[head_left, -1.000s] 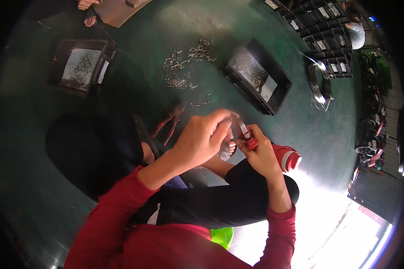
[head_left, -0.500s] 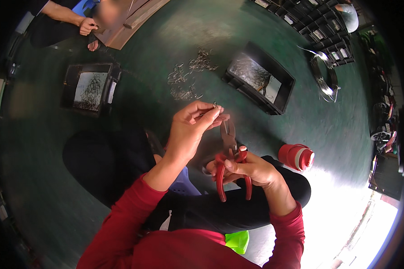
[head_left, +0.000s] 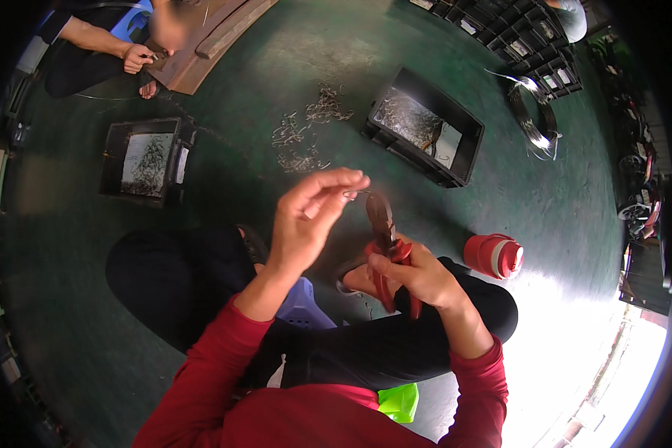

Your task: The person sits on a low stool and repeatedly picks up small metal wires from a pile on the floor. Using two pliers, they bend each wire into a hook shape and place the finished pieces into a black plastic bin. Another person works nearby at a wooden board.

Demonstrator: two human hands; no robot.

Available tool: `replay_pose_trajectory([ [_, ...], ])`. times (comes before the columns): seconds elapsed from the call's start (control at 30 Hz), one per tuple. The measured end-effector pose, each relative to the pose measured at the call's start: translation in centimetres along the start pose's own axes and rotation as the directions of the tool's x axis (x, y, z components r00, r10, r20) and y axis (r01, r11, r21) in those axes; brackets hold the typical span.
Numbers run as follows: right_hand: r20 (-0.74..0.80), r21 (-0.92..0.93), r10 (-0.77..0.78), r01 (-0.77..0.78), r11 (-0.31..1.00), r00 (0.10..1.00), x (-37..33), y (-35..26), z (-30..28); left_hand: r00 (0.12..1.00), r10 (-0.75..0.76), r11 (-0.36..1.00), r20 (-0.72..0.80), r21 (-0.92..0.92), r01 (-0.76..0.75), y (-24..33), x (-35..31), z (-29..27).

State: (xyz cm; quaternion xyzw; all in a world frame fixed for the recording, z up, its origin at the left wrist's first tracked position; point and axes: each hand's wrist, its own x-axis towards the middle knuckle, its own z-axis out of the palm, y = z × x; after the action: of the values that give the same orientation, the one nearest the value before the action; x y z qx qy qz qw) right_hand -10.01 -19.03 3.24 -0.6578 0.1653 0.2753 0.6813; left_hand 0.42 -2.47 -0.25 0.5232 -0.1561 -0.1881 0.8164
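Observation:
My right hand (head_left: 420,276) is wrapped round the red handles of a pair of pliers (head_left: 381,216), whose metal jaws point up and away from me. Between the thumb and fingers of my left hand (head_left: 306,216) is a small bent wire hook (head_left: 355,193), pinched close to the jaws' tip. Whether the jaws grip the wire I cannot tell. Beyond my hands, loose wire hooks (head_left: 300,163) lie in small heaps on the green floor (head_left: 231,164).
Black crates with wire pieces stand at left (head_left: 104,160) and right (head_left: 467,160). A red jug (head_left: 493,256) and a wire coil (head_left: 530,123) are further right. At the far left, a co-worker's hands (head_left: 138,58) work beside a wooden board (head_left: 220,45). Black crates (head_left: 511,45) stack at the back.
The pliers' handles have come closer together and the tool has turned slightly. My left fingers have shifted a little, and the wire now lies flatter towards the jaws. The view has tilted slightly.

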Motion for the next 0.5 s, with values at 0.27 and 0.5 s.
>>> replay_pose_trajectory([
  [0.27, -0.369, -0.467, -0.171, -0.024, 0.884, 0.913, -0.2, -0.4, 0.6, 0.948, -0.293, 0.944, 0.125, 0.196, 0.266, 1.5, 0.5, -1.8],
  [0.5, -0.374, -0.531, -0.266, 0.03, 0.847, 0.889, 0.3, 1.0, 0.2, 0.935, -0.346, 0.924, 0.081, 0.201, 0.324, 1.9, 0.3, -1.0],
])
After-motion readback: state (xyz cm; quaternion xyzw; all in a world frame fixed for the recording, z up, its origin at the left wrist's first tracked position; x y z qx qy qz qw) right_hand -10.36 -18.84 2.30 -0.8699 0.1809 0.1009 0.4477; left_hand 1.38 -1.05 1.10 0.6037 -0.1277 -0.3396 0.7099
